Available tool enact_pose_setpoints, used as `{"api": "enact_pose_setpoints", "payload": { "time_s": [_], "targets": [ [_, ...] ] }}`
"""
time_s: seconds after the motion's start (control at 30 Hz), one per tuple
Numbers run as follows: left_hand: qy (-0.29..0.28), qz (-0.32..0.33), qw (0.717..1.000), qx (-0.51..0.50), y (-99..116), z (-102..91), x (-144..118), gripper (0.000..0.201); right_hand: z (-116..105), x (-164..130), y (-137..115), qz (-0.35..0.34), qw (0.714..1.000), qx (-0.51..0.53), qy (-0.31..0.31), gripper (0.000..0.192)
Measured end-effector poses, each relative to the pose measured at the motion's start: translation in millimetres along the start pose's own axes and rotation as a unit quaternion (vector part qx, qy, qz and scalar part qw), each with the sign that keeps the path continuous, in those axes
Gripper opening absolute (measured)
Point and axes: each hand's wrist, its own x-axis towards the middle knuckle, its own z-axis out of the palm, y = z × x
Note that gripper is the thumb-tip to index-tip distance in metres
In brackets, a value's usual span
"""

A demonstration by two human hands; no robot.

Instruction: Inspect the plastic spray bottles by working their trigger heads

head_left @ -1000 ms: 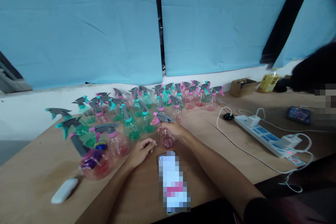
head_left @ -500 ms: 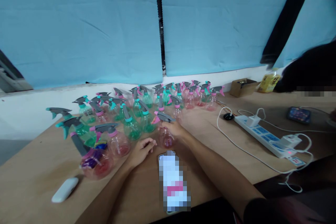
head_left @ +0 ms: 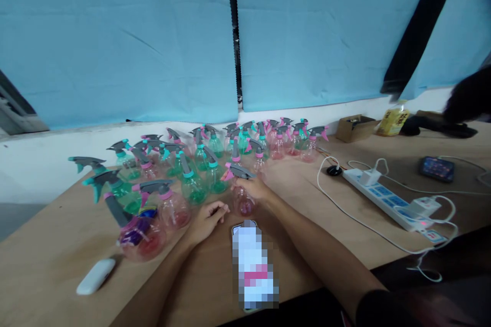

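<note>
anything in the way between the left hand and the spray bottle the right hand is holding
Nothing visible. The left hand is just left of the pink spray bottle gripped by the right hand, with only a narrow gap between. The phone lies on the near side, clear of that gap.

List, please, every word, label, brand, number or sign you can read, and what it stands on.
No text is legible.
Yellow bottle: dark lettering, too blurred.
Nearer phone: screen pixelated, unreadable.
Farther phone: screen too blurred.
Power strip: any markings too small.
Held spray bottle: no print discernible.
</note>
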Motion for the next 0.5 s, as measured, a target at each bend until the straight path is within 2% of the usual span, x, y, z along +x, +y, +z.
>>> {"api": "enact_pose_setpoints", "payload": {
  "time_s": [0.2, 0.37, 0.5],
  "targets": [
    [-0.005, 0.001, 1.000, 0.000, 0, -0.3, 0, 0.043, 4, 2, 6, -0.010, 0.999, 0.019, 0.048, 0.019],
    [-0.007, -0.005, 1.000, -0.006, -1, -0.1, 0, 0.041, 3, 1, 10, -0.023, 0.998, -0.022, 0.056, 0.024],
    [-0.003, 0.000, 1.000, -0.012, -3, 0.3, 0, 0.040, -1, -3, 19, -0.022, 0.992, -0.058, 0.109, 0.017]
  ]
}}
